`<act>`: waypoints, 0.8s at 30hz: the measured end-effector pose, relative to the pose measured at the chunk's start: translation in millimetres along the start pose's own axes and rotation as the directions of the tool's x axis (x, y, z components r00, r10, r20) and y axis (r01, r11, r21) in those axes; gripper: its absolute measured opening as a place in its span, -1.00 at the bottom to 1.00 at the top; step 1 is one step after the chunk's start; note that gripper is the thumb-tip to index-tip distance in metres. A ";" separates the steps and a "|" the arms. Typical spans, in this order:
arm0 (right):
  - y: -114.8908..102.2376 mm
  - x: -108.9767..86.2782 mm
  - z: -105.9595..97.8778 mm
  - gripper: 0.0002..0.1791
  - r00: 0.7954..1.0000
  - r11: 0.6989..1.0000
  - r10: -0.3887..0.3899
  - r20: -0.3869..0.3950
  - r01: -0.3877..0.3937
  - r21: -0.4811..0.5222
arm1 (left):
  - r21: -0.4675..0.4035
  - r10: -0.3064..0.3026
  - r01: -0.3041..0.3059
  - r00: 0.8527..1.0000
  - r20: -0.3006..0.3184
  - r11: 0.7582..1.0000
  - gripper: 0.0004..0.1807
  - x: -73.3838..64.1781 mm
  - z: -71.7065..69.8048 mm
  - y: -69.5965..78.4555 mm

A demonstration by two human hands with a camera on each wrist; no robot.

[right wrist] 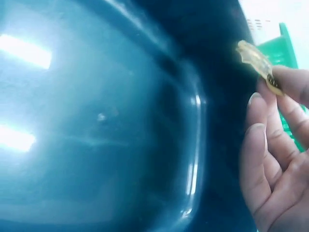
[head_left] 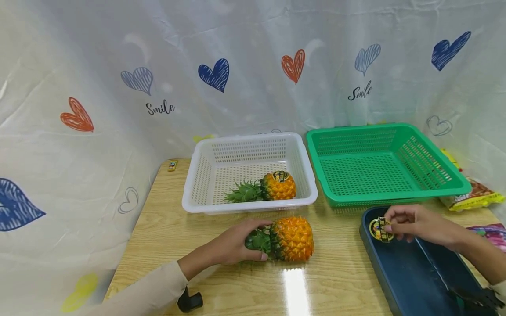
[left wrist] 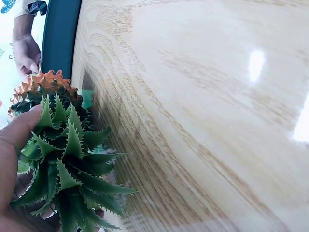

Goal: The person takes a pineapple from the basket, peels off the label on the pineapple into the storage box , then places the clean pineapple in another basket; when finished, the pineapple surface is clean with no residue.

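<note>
Pineapple [head_left: 293,239] is lying on its side on the table [head_left: 158,245], lower middle of the head view, my left hand [head_left: 237,243] gripping the leafy end. Over at lower right, my right hand [head_left: 419,224] has a gold-and-black label [head_left: 380,229] pinched by its edge above the navy tray [head_left: 407,276]. I'd call this the label-handling step, and imo the next move calls for a steady fruit and a label kept uncreased. No label shows on the side of mine I can see; its underside is hidden. Another pineapple [head_left: 279,189] with a similar one sits in the white basket [head_left: 249,210], mid-frame.

Left wrist view: leaves fill the lower left and cover most of my gripping fingers, plus much of the orange body. My right hand's tiny up top left, label unreadable.

Right wrist view: label's nearly edge-on at right, pinched, print mostly lost. Hand's cut off at the frame edge, tray's blurry.
</note>
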State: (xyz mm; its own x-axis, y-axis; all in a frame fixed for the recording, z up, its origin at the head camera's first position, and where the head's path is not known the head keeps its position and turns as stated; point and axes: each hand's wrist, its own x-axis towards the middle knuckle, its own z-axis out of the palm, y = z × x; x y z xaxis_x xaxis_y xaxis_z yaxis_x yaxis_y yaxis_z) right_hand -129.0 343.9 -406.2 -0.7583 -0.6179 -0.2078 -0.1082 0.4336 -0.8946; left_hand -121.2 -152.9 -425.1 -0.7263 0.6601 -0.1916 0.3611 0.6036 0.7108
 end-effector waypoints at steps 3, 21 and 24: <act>7.2 0.4 -0.6 -0.86 1.000 0.999 0.027 0.004 -0.027 0.017 | -0.005 0.005 -0.005 1.000 0.000 1.000 -0.14 0.2 -0.1 -0.8; 18.1 11.4 16.6 -0.71 0.963 0.963 0.241 -0.121 -0.253 -0.093 | -0.010 -0.007 0.007 1.000 0.012 1.000 -0.13 0.8 -0.9 -0.1; 15.9 12.8 18.7 -0.67 0.953 0.953 0.262 -0.151 -0.280 -0.113 | -0.005 0.001 -0.001 1.000 0.012 1.000 -0.13 1.3 -1.1 -1.0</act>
State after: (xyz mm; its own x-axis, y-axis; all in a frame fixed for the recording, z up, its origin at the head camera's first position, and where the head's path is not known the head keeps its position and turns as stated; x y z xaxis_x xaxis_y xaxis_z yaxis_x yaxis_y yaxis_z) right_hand -128.4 330.6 -430.5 -0.8483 -0.3764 -0.3725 0.0366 0.6601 -0.7503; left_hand -123.1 -153.2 -425.3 -0.7191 0.6659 -0.1987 0.3589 0.6008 0.7144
